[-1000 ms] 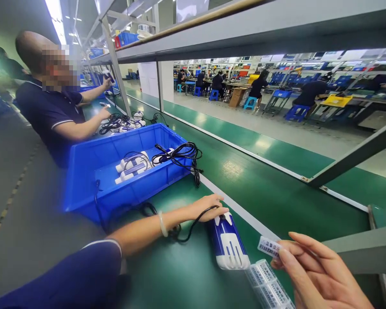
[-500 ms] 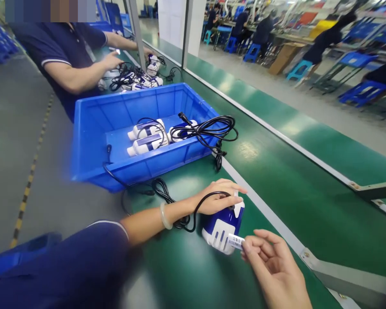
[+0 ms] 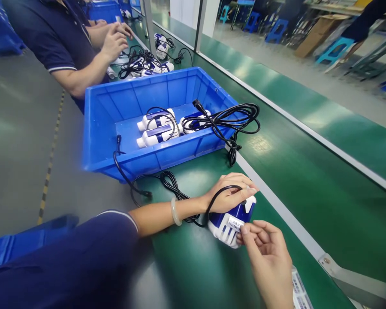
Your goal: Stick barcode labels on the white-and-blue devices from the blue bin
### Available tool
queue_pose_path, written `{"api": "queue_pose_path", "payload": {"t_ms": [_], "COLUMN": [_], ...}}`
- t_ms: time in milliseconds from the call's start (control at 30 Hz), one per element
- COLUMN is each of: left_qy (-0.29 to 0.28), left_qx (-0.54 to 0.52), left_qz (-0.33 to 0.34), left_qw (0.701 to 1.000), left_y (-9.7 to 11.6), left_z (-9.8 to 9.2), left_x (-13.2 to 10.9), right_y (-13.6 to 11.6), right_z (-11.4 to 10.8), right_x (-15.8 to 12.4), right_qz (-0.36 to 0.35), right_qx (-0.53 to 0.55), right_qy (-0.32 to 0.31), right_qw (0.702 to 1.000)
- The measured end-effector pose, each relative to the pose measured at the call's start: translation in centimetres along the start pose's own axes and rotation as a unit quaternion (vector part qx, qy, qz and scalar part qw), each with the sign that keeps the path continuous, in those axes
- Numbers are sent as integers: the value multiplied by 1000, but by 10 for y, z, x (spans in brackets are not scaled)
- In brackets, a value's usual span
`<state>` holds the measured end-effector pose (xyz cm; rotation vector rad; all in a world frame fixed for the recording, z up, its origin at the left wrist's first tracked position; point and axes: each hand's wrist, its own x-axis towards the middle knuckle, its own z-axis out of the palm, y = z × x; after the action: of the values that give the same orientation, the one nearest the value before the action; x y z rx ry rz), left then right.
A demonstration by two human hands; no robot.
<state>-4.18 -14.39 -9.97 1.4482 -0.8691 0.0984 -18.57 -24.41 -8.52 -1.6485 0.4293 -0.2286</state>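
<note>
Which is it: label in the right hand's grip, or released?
In the grip: the right hand pinches one end of the label over the white-and-blue unit. Whether it's stuck down: can't tell.

Bin (image 3: 169, 159) behind the device (image 3: 221, 222); seemingly label sheet (image 3: 300, 289) at right.

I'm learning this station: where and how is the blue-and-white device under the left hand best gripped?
Probably take the device by its blue body, near where the black cord joins, from above and the left. The rounded sides suit a wrapping hold that leaves clear the slotted white panel, where the right hand holds a label.
</note>
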Motion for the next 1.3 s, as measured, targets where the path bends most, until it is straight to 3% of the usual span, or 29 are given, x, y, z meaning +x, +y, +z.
{"api": "queue_pose_path", "payload": {"t_ms": [200, 1300], "left_qy": [30, 26], "left_qx": [-22, -16], "left_qz": [15, 24], "left_qw": [999, 999], "left_y": [-5, -3], "left_z": [3, 2], "left_x": [0, -1], "right_y": [2, 5], "right_z": [2, 3], "right_x": [1, -3], "right_qz": [-18, -52], "right_qx": [-4, -65], "right_qy": [7, 20], "right_qw": [1000, 996]}}
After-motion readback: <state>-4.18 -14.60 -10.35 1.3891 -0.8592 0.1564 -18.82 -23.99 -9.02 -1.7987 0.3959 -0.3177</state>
